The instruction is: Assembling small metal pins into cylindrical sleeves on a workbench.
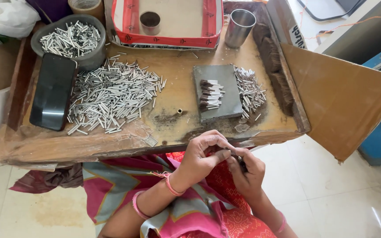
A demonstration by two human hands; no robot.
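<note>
Head-camera view looked straight down at a low wooden work table (pixel 89 147) with your lap, draped in pink patterned cloth, below it. At six o'clock, just off the table's near edge, your left hand (pixel 201 156) and right hand (pixel 248 174) met fingertip to fingertip. Your left thumb and forefinger were pressed together, pinching a small metal tube (pixel 236 155) that showed as a thin glint between the hands. Your right fingers curled closed around something dark; what it was could not be told.

That tube looked light, stiff and smooth, so it would likely slip if gripped loosely; pinching it across its middle, as you did, seemed the surest hold. Being thin-walled, it might dent under hard pressure.

At ten o'clock lay a broad heap of loose metal tubes (pixel 113 97), with a grey bowl of tubes (pixel 69 39) at eleven o'clock and a black phone (pixel 53 90) just beside both. At one o'clock sat a grey slab (pixel 219 94) carrying a row of tubes tipped with dark bristle (pixel 210 94), and a smaller tube pile (pixel 250 90) touching its right edge. A ridge of dark fibre (pixel 274 66) ran along the table's right side. At twelve o'clock stood a steel cup (pixel 240 27) beside a red-edged cardboard box (pixel 168 26).
</note>
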